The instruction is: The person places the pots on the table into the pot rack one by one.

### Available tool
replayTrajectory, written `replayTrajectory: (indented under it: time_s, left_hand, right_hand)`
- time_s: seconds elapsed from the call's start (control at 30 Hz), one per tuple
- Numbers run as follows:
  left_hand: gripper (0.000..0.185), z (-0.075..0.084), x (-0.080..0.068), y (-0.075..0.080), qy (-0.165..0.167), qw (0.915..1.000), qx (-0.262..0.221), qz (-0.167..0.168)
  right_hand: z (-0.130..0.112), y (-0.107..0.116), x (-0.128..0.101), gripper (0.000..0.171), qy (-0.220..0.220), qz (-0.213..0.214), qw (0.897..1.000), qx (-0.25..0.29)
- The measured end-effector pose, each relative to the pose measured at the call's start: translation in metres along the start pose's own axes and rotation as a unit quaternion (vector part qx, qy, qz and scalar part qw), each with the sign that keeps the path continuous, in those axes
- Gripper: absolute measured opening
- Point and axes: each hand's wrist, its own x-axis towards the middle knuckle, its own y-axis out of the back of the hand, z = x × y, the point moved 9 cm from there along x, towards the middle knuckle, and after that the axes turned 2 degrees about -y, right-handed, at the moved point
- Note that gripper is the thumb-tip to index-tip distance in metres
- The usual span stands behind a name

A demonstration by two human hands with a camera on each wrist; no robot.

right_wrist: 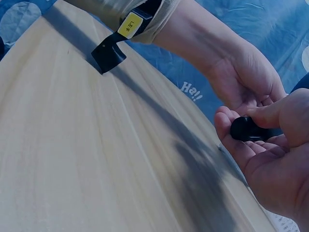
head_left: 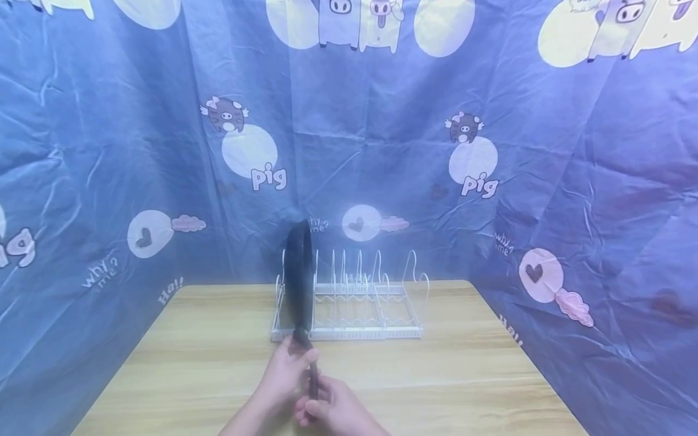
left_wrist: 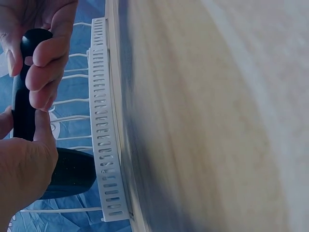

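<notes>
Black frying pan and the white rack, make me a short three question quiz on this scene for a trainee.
1. True or false: the black frying pan stands on edge in the leftmost slot of the white wire rack.
2. Which hands grip the pan's handle? A) left only B) right only C) both
3. Fill in: the rack sits on a ____ wooden table, close to the blue pig-print curtain.

Key:
1. True. The pan is upright at the rack's left end; the other slots hold nothing.
2. C. The left hand holds the handle nearer the pan, the right hand its end.
3. Light.
</notes>
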Motion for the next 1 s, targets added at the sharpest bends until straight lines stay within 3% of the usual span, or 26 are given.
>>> replayTrajectory:
  time_s: [0.43, 0.77, 0.9, 1.0]
  left_hand:
    - [0.081, -0.004, 0.005, -0.001, 0.014, 0.9999, -0.007, 0.0]
    - [0.074, -0.008, 0.008, 0.001, 0.046, 0.9987, -0.02, 0.006]
    - [0.068, -0.011, 0.01, 0.002, 0.053, 0.9985, -0.015, 0.009]
    - [0.063, -0.01, 0.012, 0.002, 0.049, 0.9987, -0.01, 0.007]
  right_hand:
    - [0.004, 0.002, 0.006, 0.05, 0.002, -0.02, 1.0, 0.011]
    - [0.007, 0.004, 0.01, 0.046, -0.022, 0.002, 1.0, -0.02]
    - [0.006, 0.004, 0.013, 0.038, -0.026, 0.016, 0.996, -0.078]
    - [0.004, 0.008, 0.019, 0.031, -0.027, 0.046, 0.986, -0.155]
